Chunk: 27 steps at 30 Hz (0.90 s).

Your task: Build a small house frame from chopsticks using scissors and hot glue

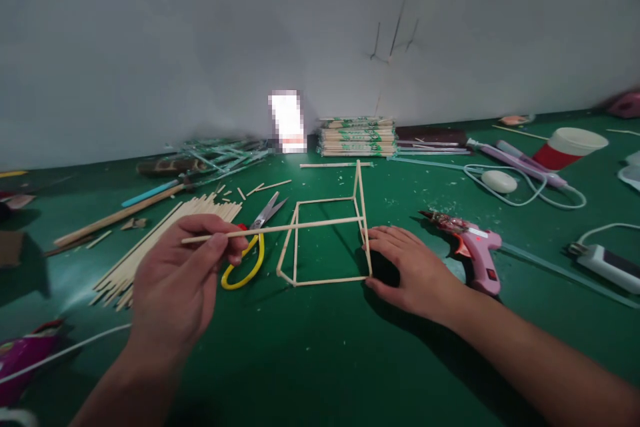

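Note:
My left hand [177, 273] pinches one end of a thin wooden chopstick [273, 229] between thumb and fingers. The chopstick runs level to the right, its far end meeting a slanted side of a small stick frame [330, 281]. Whether the two are joined there I cannot tell. My right hand [413, 270] rests on the green table, fingers and thumb curled against the frame's right side, with the thumb at the near corner. Behind the left hand lie yellow-handled scissors [245, 273], blades parted, and a pile of loose chopsticks [145, 247].
A pink glue gun [480, 247] lies right of my right hand. Wrapped chopstick bundles [357, 137] and a bright blurred screen [289, 121] stand by the wall. Farther right are a red-and-white cup [570, 147], a white oval object [499, 181] and a power strip [607, 267].

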Motion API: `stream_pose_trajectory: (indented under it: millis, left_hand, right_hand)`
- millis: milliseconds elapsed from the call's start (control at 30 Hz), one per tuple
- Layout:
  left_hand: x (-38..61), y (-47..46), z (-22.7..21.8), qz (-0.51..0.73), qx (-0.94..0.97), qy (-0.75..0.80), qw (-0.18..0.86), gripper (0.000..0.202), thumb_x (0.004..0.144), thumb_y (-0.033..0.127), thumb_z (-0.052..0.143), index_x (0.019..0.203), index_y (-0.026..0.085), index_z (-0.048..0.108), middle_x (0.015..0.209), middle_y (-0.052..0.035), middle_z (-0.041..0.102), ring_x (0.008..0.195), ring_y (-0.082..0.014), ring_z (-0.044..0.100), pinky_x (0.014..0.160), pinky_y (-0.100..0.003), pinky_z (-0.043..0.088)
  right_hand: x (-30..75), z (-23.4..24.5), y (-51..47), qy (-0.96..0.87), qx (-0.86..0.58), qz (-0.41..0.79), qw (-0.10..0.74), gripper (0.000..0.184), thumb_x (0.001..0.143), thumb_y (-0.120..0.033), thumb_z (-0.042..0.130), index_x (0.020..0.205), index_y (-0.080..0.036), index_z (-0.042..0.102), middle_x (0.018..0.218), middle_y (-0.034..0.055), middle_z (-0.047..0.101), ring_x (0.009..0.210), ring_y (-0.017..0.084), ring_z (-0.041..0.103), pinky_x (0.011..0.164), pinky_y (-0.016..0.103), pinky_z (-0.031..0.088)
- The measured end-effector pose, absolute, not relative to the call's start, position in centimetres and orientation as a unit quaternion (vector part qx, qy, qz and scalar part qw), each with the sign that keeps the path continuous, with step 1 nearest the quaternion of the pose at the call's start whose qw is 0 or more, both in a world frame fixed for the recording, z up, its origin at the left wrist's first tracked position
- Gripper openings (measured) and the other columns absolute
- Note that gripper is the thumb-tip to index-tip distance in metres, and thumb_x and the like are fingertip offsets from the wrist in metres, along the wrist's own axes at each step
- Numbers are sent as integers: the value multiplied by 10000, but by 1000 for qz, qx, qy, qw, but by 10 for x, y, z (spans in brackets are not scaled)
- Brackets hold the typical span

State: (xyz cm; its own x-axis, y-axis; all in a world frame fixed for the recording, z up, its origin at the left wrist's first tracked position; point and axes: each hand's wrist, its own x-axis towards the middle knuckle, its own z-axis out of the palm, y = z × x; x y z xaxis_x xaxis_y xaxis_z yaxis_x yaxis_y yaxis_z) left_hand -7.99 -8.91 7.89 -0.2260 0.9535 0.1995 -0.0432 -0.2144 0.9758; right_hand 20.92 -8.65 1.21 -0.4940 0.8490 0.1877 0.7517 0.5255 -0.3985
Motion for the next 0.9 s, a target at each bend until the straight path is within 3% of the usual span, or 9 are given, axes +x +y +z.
stream_pose_trajectory:
  millis: [167, 300, 433, 600, 733, 900]
  left_hand:
    - [-86, -96, 84, 498, 545, 565, 369, 130, 707, 292, 708, 818, 224, 714, 755, -31, 703, 658, -137, 629, 586, -192, 515]
    - [-89, -99, 95, 371, 672, 566, 300, 168, 711, 356, 692, 816, 238, 748, 839, -45, 719, 722, -177, 637, 583, -221, 509]
    - [-86, -104, 100, 372, 736, 520, 222, 109, 770, 297, 632, 812, 287, 733, 872, -9, 686, 796, -179, 614, 649, -238, 478]
    - [-85, -110, 101, 355, 778, 491, 164, 147, 778, 232, 598, 811, 330, 703, 820, 8, 662, 759, -182, 611, 626, -271, 462]
    - [-83, -114, 101, 349, 812, 451, 128, 194, 750, 197, 569, 837, 319, 692, 784, -4, 658, 712, -177, 614, 595, -267, 474]
    - [-74, -117, 104, 353, 822, 430, 120, 209, 720, 168, 563, 824, 292, 695, 718, -23, 658, 653, -184, 611, 554, -267, 494]
  right_hand:
    - [213, 17, -89, -859, -452, 164, 177, 529, 723, -411, 648, 1199, -201, 556, 1354, 90, 525, 1271, 274, 435, 1081, 504, 290]
    - [214, 19, -89, -865, -425, 186, 192, 452, 740, -290, 607, 1181, -200, 573, 1322, 92, 553, 1256, 260, 452, 1071, 503, 304]
    - [217, 15, -87, -857, -419, 195, 230, 448, 723, -121, 529, 1157, -212, 589, 1295, 81, 574, 1217, 243, 492, 1035, 493, 359]
    - [221, 15, -88, -794, -486, 212, 298, 206, 825, -159, 507, 985, -216, 624, 971, 52, 671, 907, 176, 619, 799, 336, 503]
    - [219, 20, -90, -802, -457, 264, 281, 119, 835, -163, 520, 858, -203, 630, 807, 24, 626, 691, 122, 590, 616, 247, 468]
    - [216, 17, -91, -817, -409, 304, 269, 138, 814, -127, 532, 890, -205, 616, 835, 12, 609, 673, 95, 563, 591, 212, 443]
